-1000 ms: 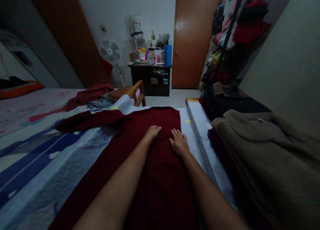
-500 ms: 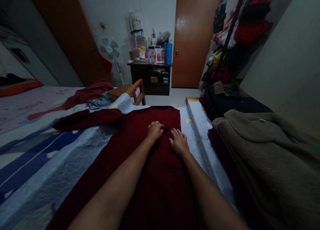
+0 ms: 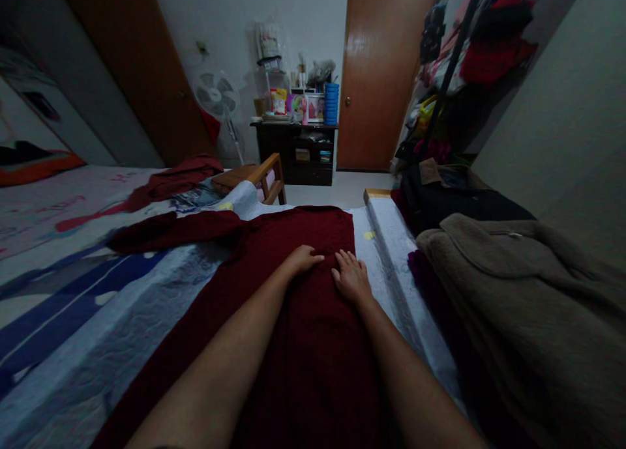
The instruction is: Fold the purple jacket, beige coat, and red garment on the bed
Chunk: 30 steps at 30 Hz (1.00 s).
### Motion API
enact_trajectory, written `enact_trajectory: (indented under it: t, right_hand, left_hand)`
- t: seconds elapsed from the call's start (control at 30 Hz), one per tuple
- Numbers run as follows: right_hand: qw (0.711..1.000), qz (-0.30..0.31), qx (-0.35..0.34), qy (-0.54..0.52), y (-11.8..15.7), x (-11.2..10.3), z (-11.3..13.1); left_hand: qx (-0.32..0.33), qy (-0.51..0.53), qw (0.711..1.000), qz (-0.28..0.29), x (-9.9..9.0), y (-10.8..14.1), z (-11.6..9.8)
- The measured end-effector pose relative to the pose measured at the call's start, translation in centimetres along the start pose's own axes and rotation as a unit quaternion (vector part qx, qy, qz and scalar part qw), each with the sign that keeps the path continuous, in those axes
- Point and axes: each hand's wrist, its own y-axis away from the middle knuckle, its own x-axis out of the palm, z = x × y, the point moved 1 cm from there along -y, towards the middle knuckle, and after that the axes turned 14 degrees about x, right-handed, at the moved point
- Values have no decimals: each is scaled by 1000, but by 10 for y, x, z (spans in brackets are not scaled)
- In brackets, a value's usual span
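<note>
A long dark red garment [image 3: 274, 240] with a sleeve [image 3: 180, 231] stretched out to the left lies spread over the bed in front of me. Its right edge runs fairly straight, and no sleeve shows on that side. My left hand [image 3: 304, 259] rests on the upper middle of the cloth, turned sideways with its fingers pointing right; they look extended, not gripping. Close beside it, my right hand [image 3: 351, 276] lies flat and open near the garment's right edge, palm down. Both forearms reach across the cloth and cover part of it.
Folded coats, one a brown fleecy coat [image 3: 528, 273], are piled on the right. A blue-and-white patterned bed cover [image 3: 88, 305] and more clothes [image 3: 180, 178] lie left. Beyond the bed stand a wooden rail [image 3: 274, 178], a fan [image 3: 218, 94] and a dark cabinet [image 3: 274, 146].
My left hand has shifted slightly down and turned, its fingers now pointing more to the right. My right hand stays at the same place on the garment.
</note>
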Motion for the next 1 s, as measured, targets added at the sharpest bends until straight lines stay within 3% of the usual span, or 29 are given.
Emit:
enact_trajectory:
  t: [0.13,0.3,0.37,0.53,0.63,0.73,0.8,0.87,0.93,1.0]
  right_hand:
    - [1000,5,2,3,-1,1,-1]
    - [1000,6,-3,-3,-3,2,-4]
    - [1000,1,0,-9,-4,3,-5]
    - [1000,-3,0,-14,-5,2,-6]
    - [1000,1,-7,-5,-3,0,-5]
    - [1000,7,-8,3,-2,-1,-3]
    - [1000,9,-4,6,-2,-2,-2]
    - [1000,8,-4,6,-3,-2,-3]
    - [1000,4,-7,2,-3,1,-4]
    - [1000,-3,-8,-6,-4,5,-7]
  left_hand:
    - [-45,-11,999,-12,-4,7,7]
    - [-93,-51,992,-61,3,26,-1]
    - [-90,-79,990,-77,7,32,-7]
    - [-5,-112,990,-85,14,29,-14]
    - [-26,-77,994,-68,15,27,-11]
    - [-47,-134,987,-81,14,29,-16]
    - [-25,-196,974,-109,15,31,-24]
    - [36,-226,966,-119,19,33,-32]
    - [107,-210,969,-80,28,33,-37]
    - [138,-179,974,-28,40,32,-35]
